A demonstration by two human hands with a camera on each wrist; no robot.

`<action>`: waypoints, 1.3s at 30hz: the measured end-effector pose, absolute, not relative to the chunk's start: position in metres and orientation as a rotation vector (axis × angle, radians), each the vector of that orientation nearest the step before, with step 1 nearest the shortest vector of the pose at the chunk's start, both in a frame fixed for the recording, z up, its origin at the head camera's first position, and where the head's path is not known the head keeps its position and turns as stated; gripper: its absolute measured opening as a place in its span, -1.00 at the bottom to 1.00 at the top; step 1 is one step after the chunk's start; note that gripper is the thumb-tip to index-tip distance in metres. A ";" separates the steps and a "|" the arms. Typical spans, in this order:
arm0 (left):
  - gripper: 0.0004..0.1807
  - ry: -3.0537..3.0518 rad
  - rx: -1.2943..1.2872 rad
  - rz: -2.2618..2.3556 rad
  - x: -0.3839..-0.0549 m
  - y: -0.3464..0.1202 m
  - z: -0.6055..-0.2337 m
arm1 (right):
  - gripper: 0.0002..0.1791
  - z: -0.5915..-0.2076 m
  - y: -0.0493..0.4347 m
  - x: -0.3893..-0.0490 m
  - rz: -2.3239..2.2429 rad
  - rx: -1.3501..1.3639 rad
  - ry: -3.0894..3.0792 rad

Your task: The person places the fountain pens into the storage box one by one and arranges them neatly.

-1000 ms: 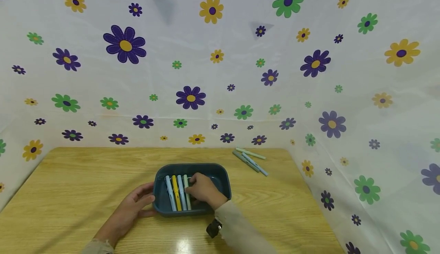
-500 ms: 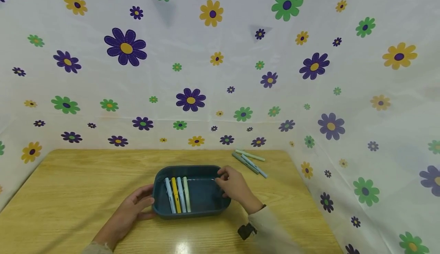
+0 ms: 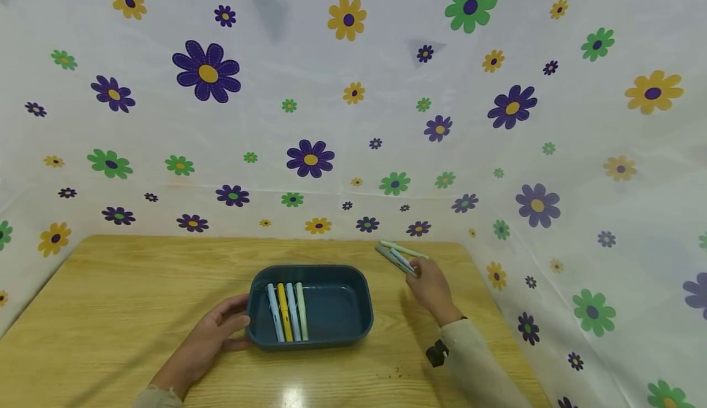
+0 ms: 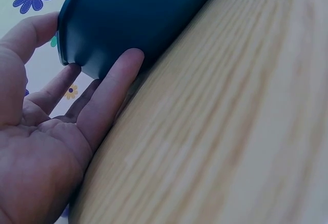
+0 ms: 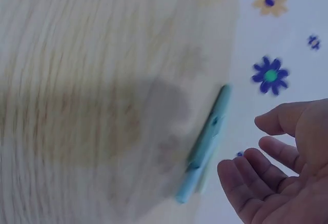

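A dark blue tray point(image 3: 338, 310) stands on the table with a row of pens lying in its left half: a light blue pen point(image 3: 275, 313), a yellow pen point(image 3: 284, 311), another light blue pen point(image 3: 293, 313) and a pale green pen point(image 3: 301, 313). My left hand point(image 3: 212, 331) touches the tray's left side, fingers fairly straight in the left wrist view. My right hand point(image 3: 433, 288) is over the near end of the loose pens at the back right: a light blue pen point(image 3: 400, 257), a grey-green pen point(image 3: 385, 254) and a pale green pen point(image 3: 403, 248). The right wrist view shows its fingers parted, holding nothing.
The wooden table point(image 3: 166, 285) reaches back to a white flower-print sheet point(image 3: 265, 132), which also rises along both sides. Small dark specks point(image 3: 394, 373) lie on the tabletop at the front right. A black device point(image 3: 437, 354) sits at my right wrist.
My right hand has let go of the pale green pen in the tray, passed over the tray's right rim and reached the loose pens. The left hand has stayed at the tray.
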State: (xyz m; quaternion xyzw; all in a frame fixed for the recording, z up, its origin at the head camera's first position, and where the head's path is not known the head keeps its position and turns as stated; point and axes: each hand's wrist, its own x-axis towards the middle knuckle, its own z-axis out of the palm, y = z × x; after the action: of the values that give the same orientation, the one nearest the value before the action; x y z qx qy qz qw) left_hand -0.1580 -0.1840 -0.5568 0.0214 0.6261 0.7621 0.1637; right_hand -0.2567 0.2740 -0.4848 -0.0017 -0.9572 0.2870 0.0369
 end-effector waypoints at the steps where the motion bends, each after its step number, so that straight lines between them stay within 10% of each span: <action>1: -0.25 1.786 0.062 2.174 -0.158 -0.184 -0.556 | -0.63 -0.487 0.276 -0.259 0.871 0.002 -2.947; 39: -0.25 1.798 0.049 2.168 -0.158 -0.185 -0.556 | -0.87 -0.509 0.276 -0.287 0.587 0.033 -3.027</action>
State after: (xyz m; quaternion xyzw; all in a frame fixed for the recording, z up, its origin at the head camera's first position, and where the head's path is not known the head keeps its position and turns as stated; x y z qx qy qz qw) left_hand -0.1584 -0.1851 -0.5560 0.0173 0.6300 0.7594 0.1617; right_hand -0.2869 0.2762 -0.5088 0.0107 -0.9812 0.1903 0.0289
